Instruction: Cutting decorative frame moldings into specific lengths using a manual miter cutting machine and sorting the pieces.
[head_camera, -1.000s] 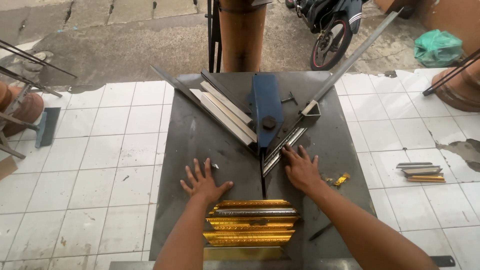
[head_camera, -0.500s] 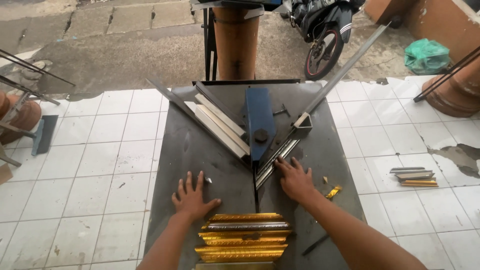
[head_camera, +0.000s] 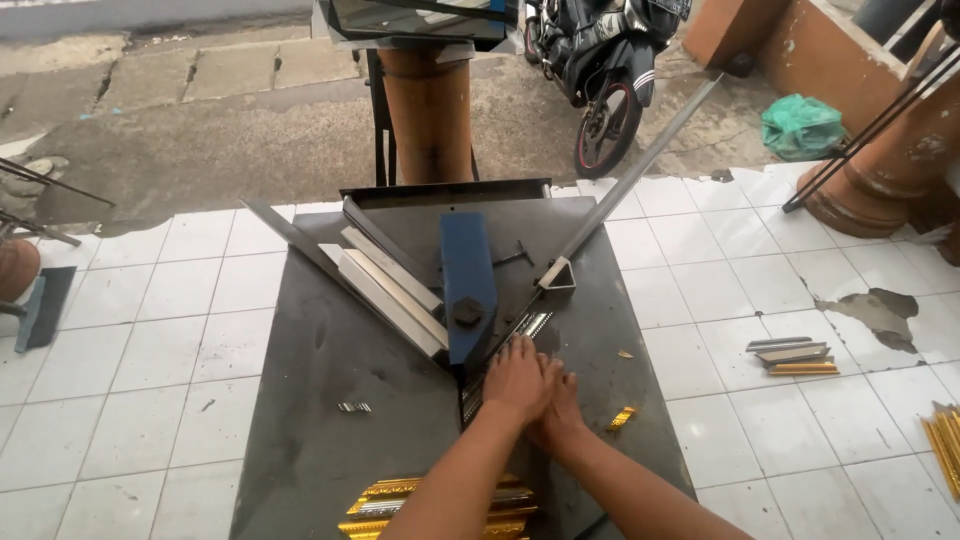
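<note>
A dark metal work table (head_camera: 330, 400) carries a blue cutter head (head_camera: 467, 280) at the apex of a V-shaped fence. A long silver moulding strip (head_camera: 640, 165) runs from the cutter up to the right. My left hand (head_camera: 518, 380) lies across the strip's near end just right of the cutter, pressing it down. My right hand (head_camera: 563, 415) sits beside and partly under the left, also on the strip. Cream moulding lengths (head_camera: 390, 290) rest along the left fence. A stack of gold frame pieces (head_camera: 420, 505) lies at the table's near edge, below my forearms.
A small gold offcut (head_camera: 622, 417) and a small silver scrap (head_camera: 353, 407) lie on the table. Short moulding pieces (head_camera: 793, 355) sit on the white tiled floor at right. Beyond the table stand a terracotta pillar (head_camera: 430, 110), a motorcycle (head_camera: 600, 70) and a green bag (head_camera: 800, 125).
My left hand has crossed from the table's left half to the right and joined my right hand on the strip beside the cutter. The view has tilted upward.
</note>
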